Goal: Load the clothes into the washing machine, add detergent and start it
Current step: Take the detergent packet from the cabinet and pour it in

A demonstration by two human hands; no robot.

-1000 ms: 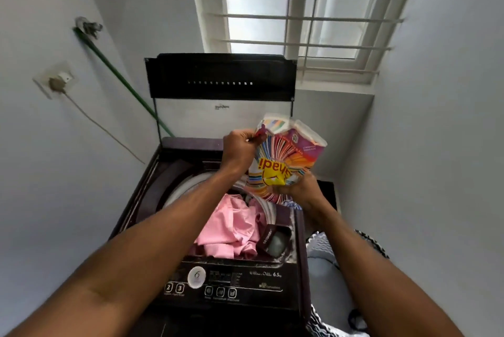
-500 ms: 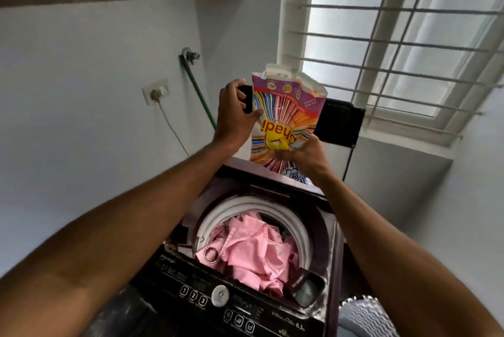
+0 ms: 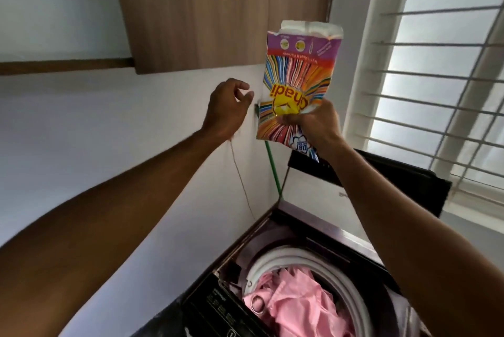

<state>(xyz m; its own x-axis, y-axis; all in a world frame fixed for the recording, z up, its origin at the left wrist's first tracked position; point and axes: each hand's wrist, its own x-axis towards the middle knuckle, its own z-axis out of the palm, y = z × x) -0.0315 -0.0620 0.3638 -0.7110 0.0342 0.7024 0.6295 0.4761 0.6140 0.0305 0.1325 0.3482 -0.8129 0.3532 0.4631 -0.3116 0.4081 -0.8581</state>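
My right hand (image 3: 317, 121) grips a colourful striped detergent packet (image 3: 297, 77) by its lower part, holding it high with its torn white top edge up. My left hand (image 3: 227, 107) is raised just left of the packet, apart from it, with fingers loosely curled and nothing in them. Below, the top-loading washing machine (image 3: 275, 244) stands with its lid (image 3: 387, 178) raised. Pink clothes (image 3: 302, 301) fill the white-rimmed drum.
A wooden wall cabinet (image 3: 218, 12) hangs above and behind the packet. A green hose (image 3: 273, 167) and a thin cable run down the white wall. The barred window (image 3: 441, 77) is at the right. The machine's dark control panel (image 3: 218, 309) is at the bottom.
Both hands and the packet have risen well above the machine, and the view has tilted up and to the left. My left hand has let go of the packet's edge.
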